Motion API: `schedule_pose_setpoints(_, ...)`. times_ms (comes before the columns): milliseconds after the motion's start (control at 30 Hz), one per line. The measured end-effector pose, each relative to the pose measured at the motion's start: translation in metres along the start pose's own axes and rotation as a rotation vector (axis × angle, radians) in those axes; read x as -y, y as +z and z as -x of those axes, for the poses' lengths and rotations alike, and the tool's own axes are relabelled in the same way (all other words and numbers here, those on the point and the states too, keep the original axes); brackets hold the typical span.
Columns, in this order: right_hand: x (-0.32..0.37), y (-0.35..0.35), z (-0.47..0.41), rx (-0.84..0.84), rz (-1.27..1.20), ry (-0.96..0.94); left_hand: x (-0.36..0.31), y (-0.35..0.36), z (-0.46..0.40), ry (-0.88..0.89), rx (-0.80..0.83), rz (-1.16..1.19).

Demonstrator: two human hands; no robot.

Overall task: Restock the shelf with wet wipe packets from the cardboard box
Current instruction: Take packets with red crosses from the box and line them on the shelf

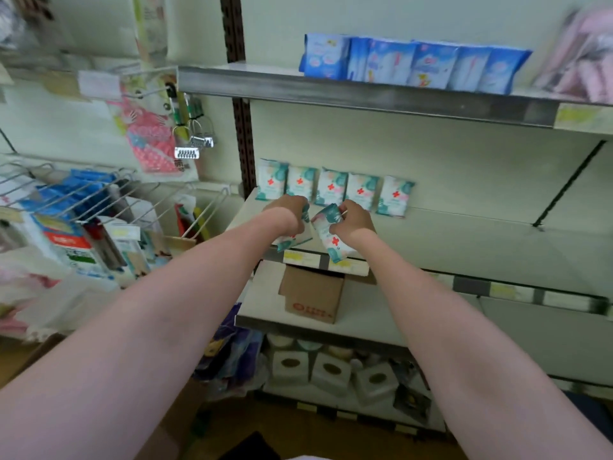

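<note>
Left hand (288, 212) gripping wet wipe packet (293, 239), right hand (353, 219) gripping another packet (331, 235)

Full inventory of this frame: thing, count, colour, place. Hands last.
Upright wet wipe packets: five, white and teal with red cross, in a row at the back of the middle shelf.
Held wet wipe packets: two, same print, one in each hand.
Brown cardboard box: one, red print, on the shelf below.
Blue soft packs: about six, top shelf.
Grey metal shelf: middle tier, yellow price labels on its front edge.
White boxed items: several, bottom shelf.
Wire rack goods: mixed, blurred, far left.
Left hand: grips one packet.
Right hand: grips the other packet.
</note>
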State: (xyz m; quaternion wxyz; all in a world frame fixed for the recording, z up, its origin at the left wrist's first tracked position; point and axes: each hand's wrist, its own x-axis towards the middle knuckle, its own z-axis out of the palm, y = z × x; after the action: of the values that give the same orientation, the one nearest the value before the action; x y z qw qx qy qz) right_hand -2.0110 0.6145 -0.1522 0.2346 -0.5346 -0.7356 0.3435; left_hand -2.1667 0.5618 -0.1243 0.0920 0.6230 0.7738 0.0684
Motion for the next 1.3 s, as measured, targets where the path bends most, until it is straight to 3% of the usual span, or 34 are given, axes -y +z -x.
schedule_pose_setpoints(300, -0.023, -0.017, -0.021, -0.029, 0.095, -0.028, -0.007, 0.007, -0.031, 0.104, 0.024, -0.038)
schedule_pose_setpoints(467, -0.033, -0.019, -0.045, -0.045, 0.179, -0.055, -0.002, 0.005, -0.062, 0.15, 0.045, 0.052)
schedule_pose_setpoints(700, -0.04, -0.015, -0.087, -0.05, 0.307, 0.062, 0.002, 0.01, -0.114, 0.227, 0.099, 0.102)
schedule_pose_setpoints(1000, -0.026, -0.01, -0.132, -0.106, 0.323, 0.161, 0.012, 0.002, -0.172, 0.333, 0.207, -0.008)
schedule_pose_setpoints(1300, -0.026, 0.016, -0.146, -0.004, 0.469, 0.211, 0.028, 0.016, -0.194, 0.421, 0.274, -0.069)
